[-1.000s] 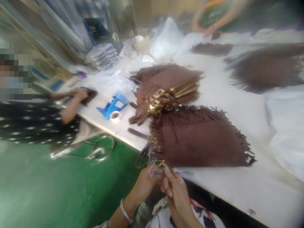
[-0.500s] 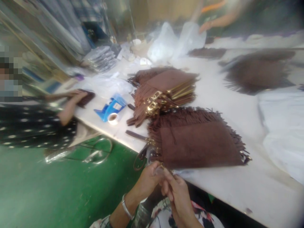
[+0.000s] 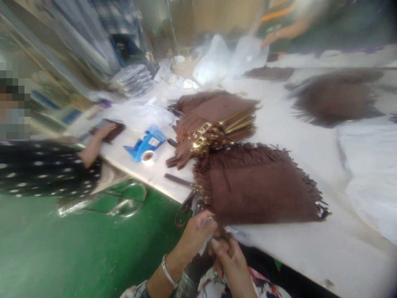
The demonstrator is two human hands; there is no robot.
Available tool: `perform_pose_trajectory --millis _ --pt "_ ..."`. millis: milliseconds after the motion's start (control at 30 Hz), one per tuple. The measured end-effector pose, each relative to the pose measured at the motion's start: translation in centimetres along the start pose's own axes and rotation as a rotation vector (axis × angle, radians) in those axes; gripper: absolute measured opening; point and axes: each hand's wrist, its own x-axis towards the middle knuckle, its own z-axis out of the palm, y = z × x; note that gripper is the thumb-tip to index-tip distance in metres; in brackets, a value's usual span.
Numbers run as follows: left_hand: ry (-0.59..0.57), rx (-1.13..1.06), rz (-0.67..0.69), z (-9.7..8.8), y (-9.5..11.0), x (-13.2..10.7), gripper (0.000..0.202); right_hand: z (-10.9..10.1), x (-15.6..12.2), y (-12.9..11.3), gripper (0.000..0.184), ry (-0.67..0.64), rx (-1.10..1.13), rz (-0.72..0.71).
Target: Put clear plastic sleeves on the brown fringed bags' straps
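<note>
At the table's front edge my left hand, a silver bangle on its wrist, is closed on a thin whitish wrap. A glint of gold metal shows by its fingertips. Just right of it and lower, my right hand is closed, fingertips pinched together; what they grip is too small and blurred to name. Directly beyond both hands lies a dark brown fringed bag on its side, with gold hardware and a strap hanging over the edge at its left.
Behind it is a stack of brown fringed bags with gold clasps. A blue tape dispenser and a tape roll lie to the left. A co-worker's hand rests on a brown item. White sheeting covers the right side.
My hands have come apart slightly, my right hand moving down, and more of the whitish wrap shows. At left, the co-worker's hands have shifted on the brown item.
</note>
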Motion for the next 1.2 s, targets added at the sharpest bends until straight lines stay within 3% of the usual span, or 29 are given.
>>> perform_pose_trajectory --millis 133,267,467,700,867,1200 --pt "-0.029 -0.035 0.028 0.0 -0.1 -0.1 0.027 -0.6 -0.1 1.3 0.057 0.116 -0.165 -0.063" --pt "0.007 -0.082 -0.024 0.4 0.3 -0.5 0.028 -1.3 0.5 1.8 0.052 0.135 -0.258 -0.061" --pt "0.021 -0.069 -0.022 0.8 0.4 -0.7 0.029 -0.9 1.4 2.1 0.051 -0.013 -0.094 -0.003" --pt "0.026 -0.026 0.023 0.5 0.8 -1.0 0.045 -0.7 0.9 1.3 0.036 -0.089 -0.111 0.041" --pt "0.108 -0.088 0.067 0.5 0.4 -1.0 0.039 -0.5 0.1 1.0 0.037 -0.07 -0.122 0.01" --pt "0.108 -0.041 0.156 0.0 -0.2 0.5 0.037 0.7 -0.2 0.2 0.033 0.022 -0.055 -0.025"
